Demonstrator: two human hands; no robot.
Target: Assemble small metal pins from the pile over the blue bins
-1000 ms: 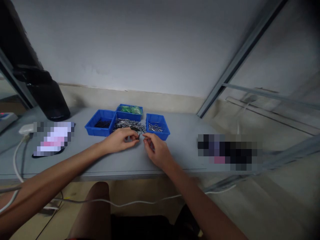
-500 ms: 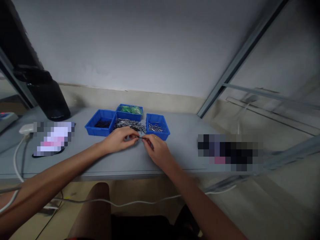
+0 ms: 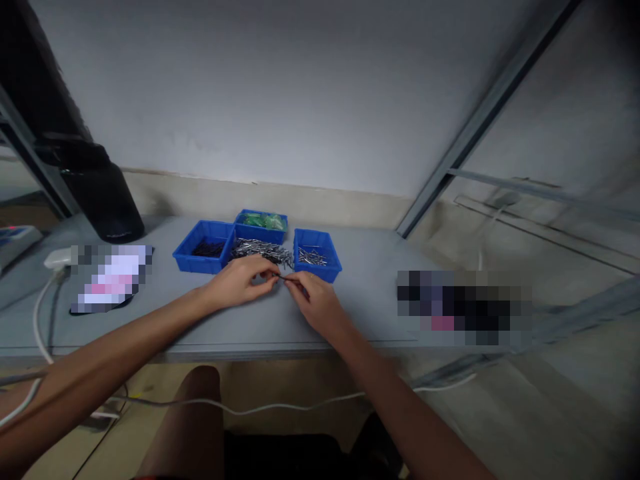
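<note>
My left hand point(image 3: 245, 280) and my right hand point(image 3: 315, 297) meet just above the front half of the table. Between their pinched fingertips is a thin dark rod-like piece point(image 3: 281, 277), each hand gripping one end; it is too small to tell its kind. Behind my hands lies a loose pile of slim silver metal pieces point(image 3: 263, 249). A blue bin point(image 3: 200, 265) on the left contains small dark parts point(image 3: 207, 249). Beside my right hand, another blue bin point(image 3: 325, 272) has some silver pieces point(image 3: 311, 256) in it. Green items point(image 3: 263, 220) fill a third blue bin point(image 3: 259, 235) at the back.
A black bottle point(image 3: 105, 193) stands at the back left, near a pixelated phone-like object point(image 3: 113, 277) and a white plug with its cable point(image 3: 57, 259). At the right edge lies a blurred dark item point(image 3: 460, 303). Metal posts point(image 3: 440, 180) flank the grey table point(image 3: 370, 287).
The whole view has shifted slightly, so things sit a little farther right and lower. Both hands keep their pinch on the thin dark piece with hardly any movement.
</note>
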